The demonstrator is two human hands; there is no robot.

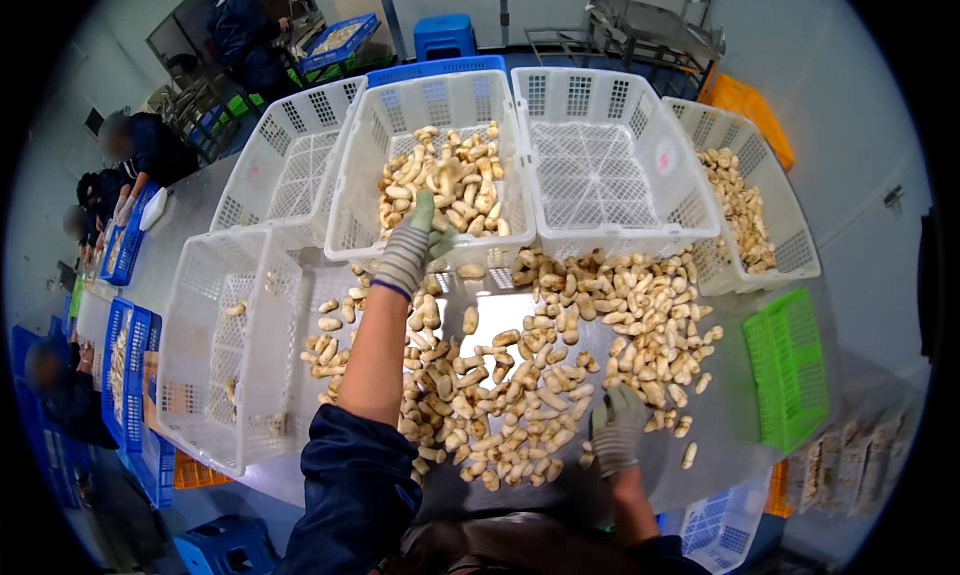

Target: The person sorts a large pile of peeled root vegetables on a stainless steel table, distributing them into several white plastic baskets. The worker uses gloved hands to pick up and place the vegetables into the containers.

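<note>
My left hand (420,233), in a striped glove with green fingertips, reaches over the near wall of a white plastic crate (431,246) at the centre; whether it grips anything is unclear. Mushrooms (442,177) with thick pale stems and brownish marks lie heaped in that crate. My right hand (619,428), gloved alike, is low over the steel table (675,462), at the near right of a broad spread of similar mushrooms (525,410). Its fingers are blurred, and what they touch cannot be told. More mushrooms (652,312) form a dense pile ahead of it.
White crates (592,233) stand along the far side; the rightmost (795,263) holds small pale pieces. Another crate (240,455) at left holds a few mushrooms. A green basket (787,372) lies at right. Several people (244,31) are at the upper left and left, near blue trays (135,237).
</note>
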